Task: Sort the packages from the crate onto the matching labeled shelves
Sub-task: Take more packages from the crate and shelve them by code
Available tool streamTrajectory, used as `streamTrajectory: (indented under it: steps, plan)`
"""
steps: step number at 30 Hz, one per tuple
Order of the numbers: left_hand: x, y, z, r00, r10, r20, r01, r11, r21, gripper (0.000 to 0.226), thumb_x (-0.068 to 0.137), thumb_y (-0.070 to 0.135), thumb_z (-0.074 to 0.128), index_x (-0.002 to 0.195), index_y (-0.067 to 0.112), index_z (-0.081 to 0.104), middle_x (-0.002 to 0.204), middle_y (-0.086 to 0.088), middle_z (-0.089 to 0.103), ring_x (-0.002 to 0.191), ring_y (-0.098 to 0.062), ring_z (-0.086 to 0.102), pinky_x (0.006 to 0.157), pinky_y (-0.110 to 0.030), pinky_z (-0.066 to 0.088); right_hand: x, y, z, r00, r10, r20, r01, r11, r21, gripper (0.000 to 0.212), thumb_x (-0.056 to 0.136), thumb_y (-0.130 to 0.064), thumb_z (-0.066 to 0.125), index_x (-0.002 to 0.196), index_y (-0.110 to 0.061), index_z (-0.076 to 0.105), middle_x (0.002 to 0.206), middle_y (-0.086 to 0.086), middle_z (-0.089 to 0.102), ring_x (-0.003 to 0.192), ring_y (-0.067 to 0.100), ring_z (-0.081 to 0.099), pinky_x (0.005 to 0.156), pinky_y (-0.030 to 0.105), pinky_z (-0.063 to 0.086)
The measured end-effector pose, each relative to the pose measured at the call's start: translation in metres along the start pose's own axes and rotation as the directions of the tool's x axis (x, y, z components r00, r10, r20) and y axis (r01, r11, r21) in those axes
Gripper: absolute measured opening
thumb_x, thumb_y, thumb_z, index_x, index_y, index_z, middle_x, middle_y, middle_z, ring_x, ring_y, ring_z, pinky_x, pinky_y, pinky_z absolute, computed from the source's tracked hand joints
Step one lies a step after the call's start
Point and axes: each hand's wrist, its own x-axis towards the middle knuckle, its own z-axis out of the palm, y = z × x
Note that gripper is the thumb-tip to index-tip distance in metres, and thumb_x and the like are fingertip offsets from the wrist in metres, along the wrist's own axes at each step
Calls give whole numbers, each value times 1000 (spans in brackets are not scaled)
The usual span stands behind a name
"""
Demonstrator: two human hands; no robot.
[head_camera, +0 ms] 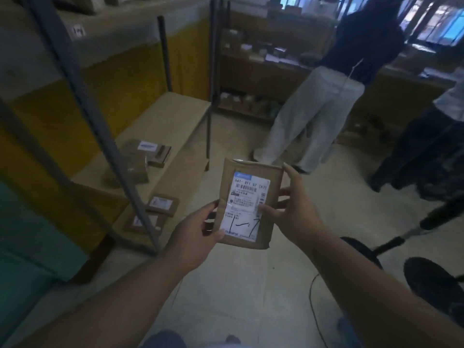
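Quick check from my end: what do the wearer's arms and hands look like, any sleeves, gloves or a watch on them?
Both forearms are bare as far as the frame shows, with no sleeves in view. The left hand and right hand wear no gloves, and I see no watch, band or ring on either. The picture is dim and somewhat blurred, so small items could be missed.

Person in white trousers (308,116) (back turned), black cable (312,295)

One head-worn wide-angle view, facing forward and down.
It looks from above and close onto the package (247,204), with the low shelf (173,126) left and floor (226,285) below.
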Motion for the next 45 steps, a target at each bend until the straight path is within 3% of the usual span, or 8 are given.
streamTrajectory:
  steps: [7,12,19,27,35,38,42,45]
  plan:
    - [125,-21,-34,987,-87,-135,79,995,-68,60,90,1,67,120,49,48,112,16,66,95,6,66,80,-16,55,163,-3,54,980,-123,155,135,989,-68,97,83,-15,79,153,-46,19,114,-24,57,101,3,62,82,34,59]
    - [225,-26,-63,974,-125,-186,111,990,-85,54,89,14,71,117,55,50,115,17,67,103,-3,67,90,-36,57,275,-16,82,969,-149,198,183,969,-165,96,88,-21,74,154,-50,10,133,-8,60,106,14,64,82,35,56]
    - [328,-30,-95,919,-217,-329,171,972,-163,53,87,21,74,131,35,48,124,7,67,110,-13,66,90,-40,58,417,-37,119,899,-225,377,327,915,-235,96,90,-29,71,156,-45,3,127,-5,64,98,13,65,83,38,58]
    - [411,-41,-105,710,-308,-634,233,951,-201,72,89,5,70,144,39,36,127,19,59,113,4,59,82,-7,49,576,-65,208,593,-340,730,643,746,-175,95,93,-34,65,156,-38,-5,125,4,67,103,22,67,85,45,58]
    - [443,-47,-107,545,-438,-715,387,888,-248,62,85,8,72,141,27,50,133,8,61,111,1,59,89,-11,50,626,-94,269,302,-381,874,803,595,-18,88,93,-33,65,157,-32,5,122,7,69,99,28,68,82,42,56]
    - [453,-61,-121,501,-486,-716,438,856,-275,63,86,12,71,140,35,49,132,12,60,111,-2,57,77,-4,48,631,-92,286,255,-382,888,810,586,20,88,89,-33,71,156,-32,14,122,8,67,104,27,65,84,39,54]
    - [478,-67,-127,434,-530,-729,477,821,-314,60,87,19,71,138,43,49,126,17,59,109,-8,59,81,-25,58,655,-98,306,224,-334,916,841,541,-9,88,85,-31,76,155,-29,23,128,6,65,112,28,63,89,34,51]
    - [502,-71,-129,335,-578,-744,503,777,-378,58,87,21,72,136,44,50,125,8,62,98,-9,59,62,-17,51,674,-109,329,176,-316,932,864,503,8,85,83,-33,78,154,-26,31,134,6,64,119,28,61,95,35,50]
